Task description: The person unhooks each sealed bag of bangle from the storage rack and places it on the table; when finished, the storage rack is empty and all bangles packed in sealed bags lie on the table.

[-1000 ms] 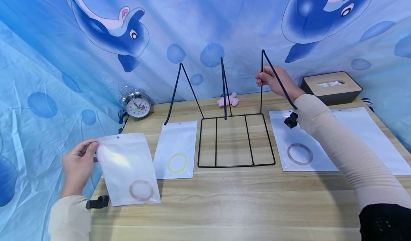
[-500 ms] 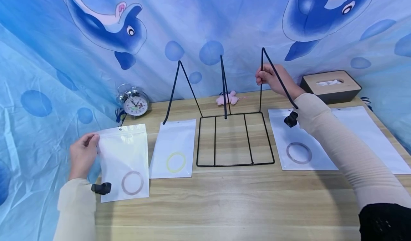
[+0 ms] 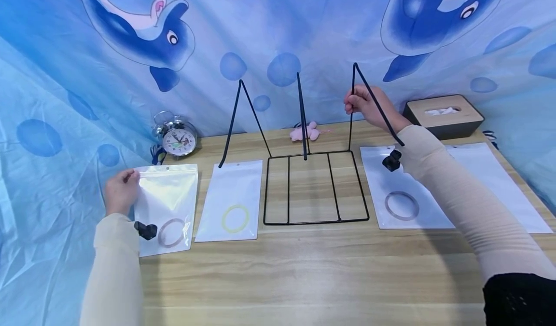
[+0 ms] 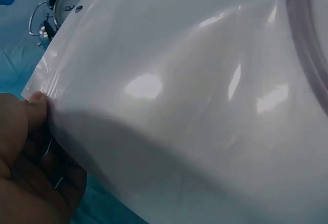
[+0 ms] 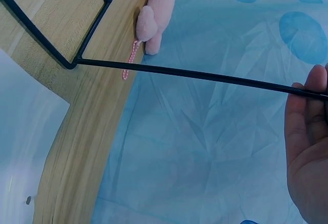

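Note:
At the left end of the table, my left hand [image 3: 121, 191] pinches the upper left corner of a white zip bag [image 3: 167, 193] between thumb and fingers. Through its front a mauve ring [image 3: 159, 233] shows near the bottom; whether the bag touches the table I cannot tell. In the left wrist view, the thumb lies on the bag's zip edge. My right hand [image 3: 375, 106] grips the rear right upright of a black wire rack [image 3: 317, 223]. The right wrist view shows the fingers around that thin bar [image 5: 205, 77]. The rack stands on the table with three bent, peaked arms.
A white zip bag [image 3: 234, 186] with a yellow ring lies left of the rack. Rightward lie another bag [image 3: 373, 181] with a mauve ring and a white bag [image 3: 482, 171]. Behind are an alarm clock [image 3: 179, 142], pink plush toy [image 3: 298, 134] and tissue box [image 3: 443, 126].
My left hand has moved right and toward the back, carrying the bag up beside the yellow-ring bag. My right hand keeps its grip on the rack. The view has shifted slightly.

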### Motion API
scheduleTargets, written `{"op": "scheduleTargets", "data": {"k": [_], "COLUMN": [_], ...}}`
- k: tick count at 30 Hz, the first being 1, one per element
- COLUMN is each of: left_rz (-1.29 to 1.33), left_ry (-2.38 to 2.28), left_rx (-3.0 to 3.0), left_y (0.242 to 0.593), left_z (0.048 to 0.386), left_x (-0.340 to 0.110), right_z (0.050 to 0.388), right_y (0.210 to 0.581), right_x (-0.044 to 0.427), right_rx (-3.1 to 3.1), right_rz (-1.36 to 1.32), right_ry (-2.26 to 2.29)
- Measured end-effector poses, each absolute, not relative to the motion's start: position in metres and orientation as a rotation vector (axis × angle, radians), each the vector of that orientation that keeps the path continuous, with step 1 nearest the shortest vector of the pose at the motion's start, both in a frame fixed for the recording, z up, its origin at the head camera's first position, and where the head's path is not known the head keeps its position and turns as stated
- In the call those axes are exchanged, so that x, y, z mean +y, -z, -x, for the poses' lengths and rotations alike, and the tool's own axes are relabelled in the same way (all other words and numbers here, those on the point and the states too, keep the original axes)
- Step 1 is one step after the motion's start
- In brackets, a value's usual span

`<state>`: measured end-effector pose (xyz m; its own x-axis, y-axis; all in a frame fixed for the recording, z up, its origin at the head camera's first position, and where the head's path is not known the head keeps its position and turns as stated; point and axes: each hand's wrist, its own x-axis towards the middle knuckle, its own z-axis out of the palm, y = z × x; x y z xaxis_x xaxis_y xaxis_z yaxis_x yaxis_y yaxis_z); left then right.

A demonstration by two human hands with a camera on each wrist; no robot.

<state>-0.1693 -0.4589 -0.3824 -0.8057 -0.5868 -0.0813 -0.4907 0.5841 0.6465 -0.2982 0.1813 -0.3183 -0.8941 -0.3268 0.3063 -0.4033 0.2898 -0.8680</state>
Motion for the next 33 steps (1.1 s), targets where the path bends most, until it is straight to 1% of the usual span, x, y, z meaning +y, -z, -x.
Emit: {"op": "scheduleTargets", "data": {"k": [4, 13, 25, 33], "left_rz": [-0.969, -1.023, -0.971, -0.945], "left_ry": [1.054, 1.081, 1.135, 1.100], "left_rx": [-2.658, -2.556, -2.741, -2.733], "left_y": [0.390, 0.390, 0.399, 0.405], "left_z": [0.180, 0.201, 0.209, 0.212], "left_x": [-0.460, -0.453, -0.450, -0.443], "right_z": [0.302, 0.310, 0.307, 0.305], "right_y": [0.321, 0.323, 0.322, 0.324], "right_x": [0.182, 0.185, 0.184, 0.183], "right_rx": [-2.457, -2.470, -2.492, -2.512], "right_rz": [-0.707, -0.678, -0.658, -0.641], "right_ry": [-1.701, -1.693, -1.693, -1.679]}}
